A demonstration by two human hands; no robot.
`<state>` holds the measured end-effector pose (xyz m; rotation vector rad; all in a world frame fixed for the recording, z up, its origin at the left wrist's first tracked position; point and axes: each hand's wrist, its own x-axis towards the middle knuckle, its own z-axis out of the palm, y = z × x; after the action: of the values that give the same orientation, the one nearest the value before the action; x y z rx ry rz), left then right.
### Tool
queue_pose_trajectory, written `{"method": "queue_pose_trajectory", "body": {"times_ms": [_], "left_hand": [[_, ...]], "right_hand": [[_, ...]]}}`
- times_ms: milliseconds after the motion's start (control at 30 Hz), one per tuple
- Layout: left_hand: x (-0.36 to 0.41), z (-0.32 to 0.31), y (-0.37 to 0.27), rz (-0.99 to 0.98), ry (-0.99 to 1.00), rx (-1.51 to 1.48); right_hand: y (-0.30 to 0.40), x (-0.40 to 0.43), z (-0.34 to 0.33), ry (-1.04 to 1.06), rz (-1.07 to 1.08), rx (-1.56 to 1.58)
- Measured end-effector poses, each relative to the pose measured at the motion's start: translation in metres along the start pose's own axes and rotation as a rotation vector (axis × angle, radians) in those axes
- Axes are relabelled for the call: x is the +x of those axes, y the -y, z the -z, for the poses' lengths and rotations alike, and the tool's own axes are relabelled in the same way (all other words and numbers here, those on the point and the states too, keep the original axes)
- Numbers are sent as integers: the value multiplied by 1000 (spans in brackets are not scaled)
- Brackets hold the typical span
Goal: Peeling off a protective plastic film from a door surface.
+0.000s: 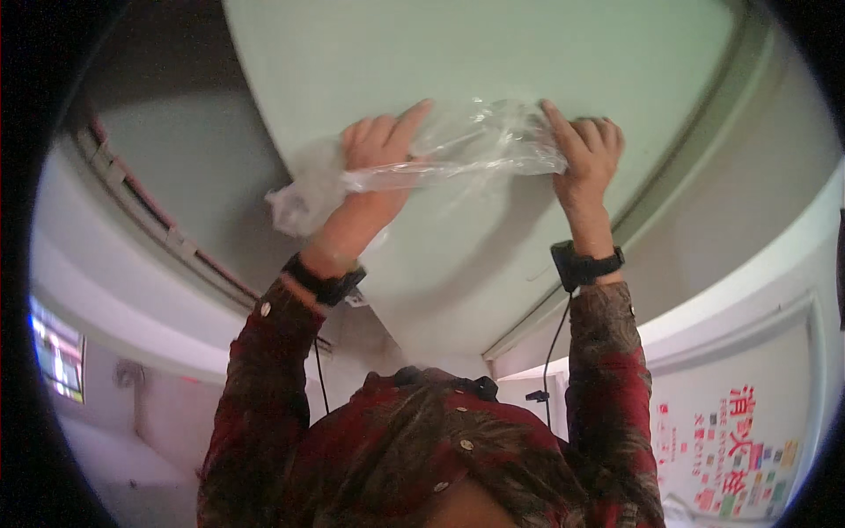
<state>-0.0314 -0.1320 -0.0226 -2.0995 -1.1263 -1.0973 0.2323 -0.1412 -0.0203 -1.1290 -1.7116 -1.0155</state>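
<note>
A crumpled sheet or bag of clear plastic film [488, 132] is stretched between my two hands, in front of a pale greenish flat panel [462, 46]. My left hand [379, 142] holds the film on the left, index finger extended along its upper edge. One fold crosses the back of that hand, and a bunched end hangs beside the wrist. On the right, my right hand [587, 145] grips the other end, its index finger pointing up along the film. Whether the film touches the panel, I cannot tell.
Black straps with cables circle both wrists, the right strap [587, 263] showing plainly. A white panel with red writing and small stickers [733, 449] is at the lower right. A window [59, 350] shows at far left. A dark recess [178, 145] borders the pale panel's left edge.
</note>
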Motion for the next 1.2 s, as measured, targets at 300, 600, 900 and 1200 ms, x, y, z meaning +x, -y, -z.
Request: {"method": "queue_pose_trajectory", "body": {"times_ms": [300, 600, 900, 1200], "left_hand": [[2, -14, -1, 2, -326, -86], [-9, -8, 4, -105, -211, -74], [-24, -4, 23, -69, -14, -286], [-68, 18, 53, -172, 12, -466]], "right_hand": [[20, -15, -9, -22, 41, 173], [27, -15, -6, -18, 14, 365], [36, -16, 0, 46, -5, 477], [70, -49, 26, 259, -4, 538]]}}
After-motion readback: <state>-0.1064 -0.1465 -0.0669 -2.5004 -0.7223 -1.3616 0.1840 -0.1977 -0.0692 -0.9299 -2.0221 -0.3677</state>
